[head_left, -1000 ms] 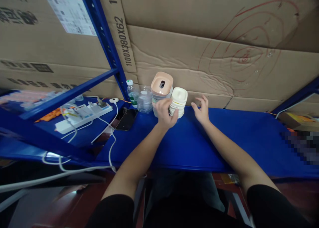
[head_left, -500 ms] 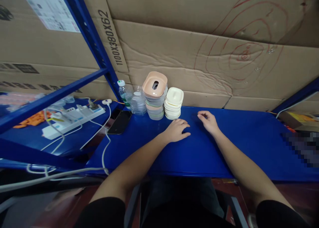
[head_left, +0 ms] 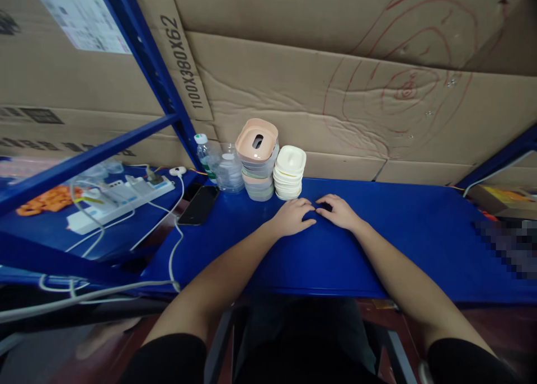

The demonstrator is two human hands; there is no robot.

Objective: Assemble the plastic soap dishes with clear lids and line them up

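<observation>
My left hand [head_left: 293, 216] rests on the blue tabletop [head_left: 319, 261], palm down with the thumb apart from the fingers; it holds nothing. Close beside it, my right hand [head_left: 337, 211] lies with loosely bent fingers and thumb apart, also holding nothing. The fingertips of both hands nearly meet. Just behind my left hand stands a stack of cream lids [head_left: 289, 174]. To its left rises a taller stack of plastic containers in grey, green and pink [head_left: 257, 185], topped by a peach piece with an oval slot [head_left: 257, 140].
Clear plastic bottles [head_left: 230, 174], one with a white cap [head_left: 200, 139], stand left of the stacks. A black phone [head_left: 198, 206] lies by a white cable. A power strip [head_left: 119, 205] and orange pieces [head_left: 48, 200] sit beyond the blue frame post. Cardboard [head_left: 293, 82] walls the back.
My right hand has moved left and come down beside my left hand. The left hand has hardly moved. The whole view has shifted slightly.
</observation>
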